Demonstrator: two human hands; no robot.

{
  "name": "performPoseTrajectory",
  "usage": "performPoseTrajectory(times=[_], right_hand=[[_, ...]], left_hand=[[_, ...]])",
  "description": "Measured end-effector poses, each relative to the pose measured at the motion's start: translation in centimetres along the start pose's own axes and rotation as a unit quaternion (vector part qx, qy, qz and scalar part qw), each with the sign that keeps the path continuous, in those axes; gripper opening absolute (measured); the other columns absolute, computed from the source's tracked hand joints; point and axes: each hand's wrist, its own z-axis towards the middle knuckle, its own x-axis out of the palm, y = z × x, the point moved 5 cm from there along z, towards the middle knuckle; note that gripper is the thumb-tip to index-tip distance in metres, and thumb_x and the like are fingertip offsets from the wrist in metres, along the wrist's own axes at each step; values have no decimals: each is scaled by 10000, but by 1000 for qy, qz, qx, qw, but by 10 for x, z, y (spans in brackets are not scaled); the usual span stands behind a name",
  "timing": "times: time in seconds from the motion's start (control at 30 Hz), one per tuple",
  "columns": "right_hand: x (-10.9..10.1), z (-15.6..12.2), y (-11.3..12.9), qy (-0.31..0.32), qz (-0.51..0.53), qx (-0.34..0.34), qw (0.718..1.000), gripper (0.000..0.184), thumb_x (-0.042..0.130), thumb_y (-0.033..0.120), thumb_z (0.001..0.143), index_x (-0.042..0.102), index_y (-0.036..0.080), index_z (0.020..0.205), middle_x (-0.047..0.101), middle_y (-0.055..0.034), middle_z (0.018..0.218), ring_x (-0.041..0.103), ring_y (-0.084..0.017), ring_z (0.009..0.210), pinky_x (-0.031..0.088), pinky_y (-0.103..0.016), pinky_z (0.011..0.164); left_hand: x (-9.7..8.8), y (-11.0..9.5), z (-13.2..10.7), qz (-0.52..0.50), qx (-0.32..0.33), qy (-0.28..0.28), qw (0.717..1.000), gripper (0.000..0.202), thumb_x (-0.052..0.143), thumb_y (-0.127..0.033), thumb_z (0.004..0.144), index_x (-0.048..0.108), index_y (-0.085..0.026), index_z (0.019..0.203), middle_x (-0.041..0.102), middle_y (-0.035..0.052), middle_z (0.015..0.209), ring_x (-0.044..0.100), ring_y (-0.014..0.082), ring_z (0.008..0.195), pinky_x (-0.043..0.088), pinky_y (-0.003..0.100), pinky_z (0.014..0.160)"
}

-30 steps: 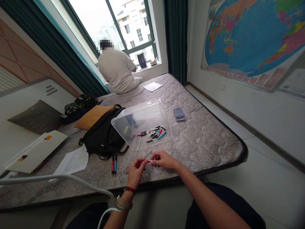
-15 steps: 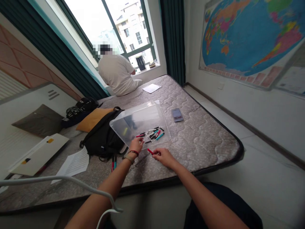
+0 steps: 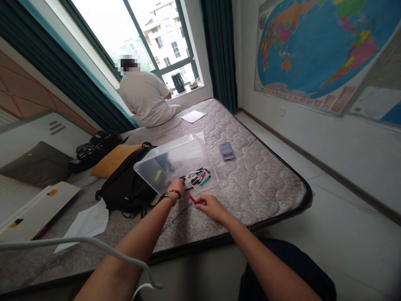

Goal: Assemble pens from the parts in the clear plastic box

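My right hand [image 3: 212,207] lies over the mattress, pinching a short red pen part [image 3: 192,199] that sticks out past its fingertips. My left hand [image 3: 176,187] reaches to the near edge of a clear plastic sheet [image 3: 166,165], close to a loose pile of coloured pens [image 3: 197,177]. Its fingers curl down at the pile's edge, and I cannot tell whether they hold a pen. The pens lie with red, teal and black bodies on the plastic, and several cross one another.
A quilted grey mattress [image 3: 250,184] bears everything. A black backpack [image 3: 125,190] sits left of the plastic, with a yellow cushion [image 3: 114,161] behind. A person [image 3: 145,98] sits at the far end by the window. A white cable [image 3: 78,242] crosses the lower left.
My hands were together at the red-tipped piece and have moved apart. My left hand went forward to the plastic sheet, and my right keeps the red piece. The view swung slightly left.
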Motion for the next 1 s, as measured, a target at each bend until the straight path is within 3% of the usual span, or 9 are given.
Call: performPoseTrajectory(times=[0.2, 0.33, 0.53, 0.77, 0.83, 1.0], right_hand=[[0, -1, -1, -2, -19, 3, 1000, 119, 690, 209, 764, 747, 172, 862, 731, -30, 779, 610, -152, 666, 441, -239, 630], [1, -1, -4, -7, -24, 10, 1000, 116, 688, 210, 766, 743, 171, 861, 726, -30, 773, 609, -151, 668, 440, -239, 636], [1, 1, -3, -9, -34, 18, 999, 118, 683, 216, 772, 741, 165, 861, 724, -34, 774, 612, -154, 672, 442, -249, 649], [2, -1, -2, -9, -40, 30, 999, 117, 681, 207, 776, 733, 159, 868, 710, -27, 748, 608, -148, 667, 447, -250, 667], [1, -1, -2, -13, -42, 25, 999, 119, 682, 218, 777, 732, 159, 867, 709, -26, 751, 612, -151, 676, 451, -251, 676], [1, 0, -3, -18, -36, 22, 999, 129, 674, 234, 777, 732, 161, 866, 707, -23, 749, 623, -164, 699, 461, -261, 690]], left_hand=[[0, 6, 4, -91, 2, -6, 996, 141, 723, -101, 609, 706, -149, 740, 740, 111, 888, 670, 253, 950, 491, 310, 880], [-7, 6, -4, -204, -6, -17, 979, 51, 703, -128, 621, 677, -139, 664, 701, 70, 724, 677, 228, 823, 532, 321, 813], [-12, -7, -42, -418, 20, -24, 908, 286, 576, -318, 782, 672, -127, 973, 685, 52, 834, 664, 148, 747, 579, 290, 695], [-12, -19, -83, -524, 76, -21, 848, 304, 732, -374, 680, 703, -145, 878, 681, 31, 781, 638, 148, 712, 560, 272, 653], [-16, -21, -88, -506, 103, -34, 856, 273, 737, -365, 687, 712, -150, 855, 699, 35, 786, 644, 156, 727, 550, 264, 655], [-20, -22, -95, -395, 112, -48, 911, 241, 680, -365, 755, 716, -164, 882, 745, 67, 890, 682, 185, 826, 540, 250, 679]])
